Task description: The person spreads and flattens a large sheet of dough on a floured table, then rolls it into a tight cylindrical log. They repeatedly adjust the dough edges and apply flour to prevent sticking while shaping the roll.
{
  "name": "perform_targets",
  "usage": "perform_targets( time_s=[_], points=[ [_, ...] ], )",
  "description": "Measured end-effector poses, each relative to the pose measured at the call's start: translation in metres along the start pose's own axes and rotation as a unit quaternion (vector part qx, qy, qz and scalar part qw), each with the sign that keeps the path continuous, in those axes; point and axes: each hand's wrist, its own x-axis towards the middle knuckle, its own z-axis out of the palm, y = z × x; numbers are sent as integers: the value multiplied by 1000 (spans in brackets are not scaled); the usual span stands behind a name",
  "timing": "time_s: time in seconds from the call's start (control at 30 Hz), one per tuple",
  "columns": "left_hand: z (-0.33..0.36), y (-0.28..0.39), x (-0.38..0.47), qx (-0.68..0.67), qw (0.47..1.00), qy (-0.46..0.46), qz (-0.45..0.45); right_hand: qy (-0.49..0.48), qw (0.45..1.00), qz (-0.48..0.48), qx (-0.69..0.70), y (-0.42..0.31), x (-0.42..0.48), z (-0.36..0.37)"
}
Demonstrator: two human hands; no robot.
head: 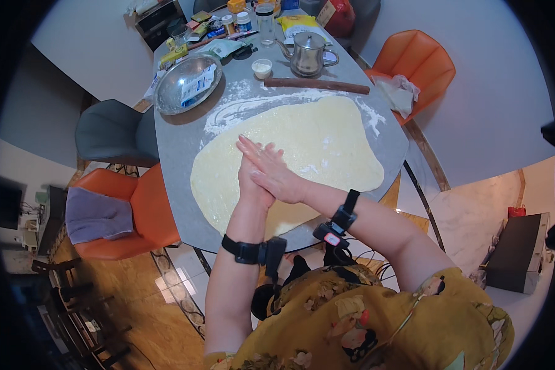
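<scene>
My left hand (251, 184) and my right hand (282, 179) are pressed together palm to palm over a wide sheet of rolled-out dough (314, 132). The right hand lies across the left, with its fingers stretched out. Several left fingertips show past it, and the rest of that palm is hidden. Neither hand holds anything. A wet or oily shine is on the fingers and on the left part of the dough. White flour patches lie on the dough's right part.
Beyond the dough, a wooden rolling pin (317, 86) lies on the floured grey table (171, 152). Near it stand a metal teapot (308, 55), a small cup of white stuff (262, 69) and a steel bowl (166, 95) holding a packet (199, 85). Jars and packets crowd the far end.
</scene>
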Motion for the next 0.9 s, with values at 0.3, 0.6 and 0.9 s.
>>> perform_targets(
  time_s=[0.3,0.6,0.9],
  points=[
    [0,-9,-5,26,989,60,135,-6,994,82,71,5,-11,41],
    [-88,14,-42,418,886,-29,199,28,898,280,-338,91,-92,-69],
    [-152,44,-59,604,709,192,310,48,956,282,-62,68,-102,-15]
  ],
)
